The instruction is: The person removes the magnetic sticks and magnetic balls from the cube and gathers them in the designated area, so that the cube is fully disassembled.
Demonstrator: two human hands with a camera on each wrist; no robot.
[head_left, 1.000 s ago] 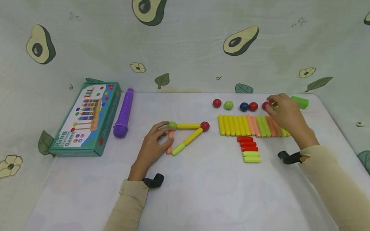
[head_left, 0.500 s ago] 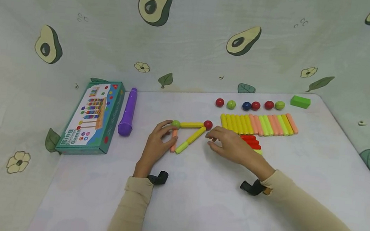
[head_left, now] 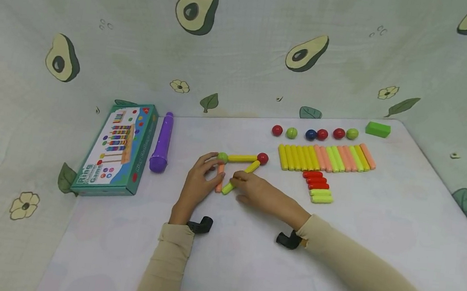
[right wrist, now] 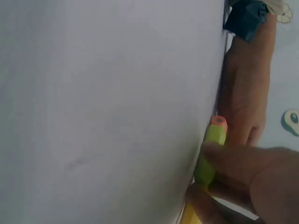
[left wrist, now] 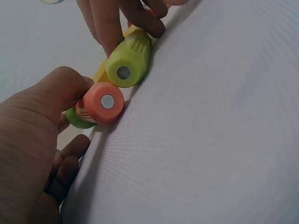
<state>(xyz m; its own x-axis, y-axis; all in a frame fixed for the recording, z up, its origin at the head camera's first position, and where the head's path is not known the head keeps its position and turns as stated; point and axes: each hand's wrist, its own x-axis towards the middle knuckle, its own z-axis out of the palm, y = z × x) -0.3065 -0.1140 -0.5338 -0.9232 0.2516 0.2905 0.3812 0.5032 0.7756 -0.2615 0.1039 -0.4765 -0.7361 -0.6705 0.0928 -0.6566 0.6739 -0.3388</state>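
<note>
On the table, a green ball (head_left: 222, 157), a yellow stick (head_left: 242, 158) and a red ball (head_left: 262, 158) lie in a line. An orange stick (left wrist: 108, 103) runs toward the person from the green ball, with a round metal disc in its end. My left hand (head_left: 198, 183) pinches this stick near the ball, thumb on one side and fingers beyond. My right hand (head_left: 260, 193) pinches a lime stick (left wrist: 126, 65), also disc-ended, between thumb and fingers. Another yellow stick (head_left: 252, 167) continues it slantwise up to the red ball. In the right wrist view, the lime stick's end overlaps the orange one.
Right of the hands lies a row of coloured sticks (head_left: 326, 158), with short red and lime pieces (head_left: 317, 186) in front. Several balls (head_left: 322, 135) and a green block (head_left: 378, 129) line the back edge. A game box (head_left: 113, 151) and purple microphone-shaped toy (head_left: 162, 143) lie left.
My right hand has left a red ball in the back row and come left and nearer, taking hold of the lime stick. My left hand keeps its place at the orange stick.
</note>
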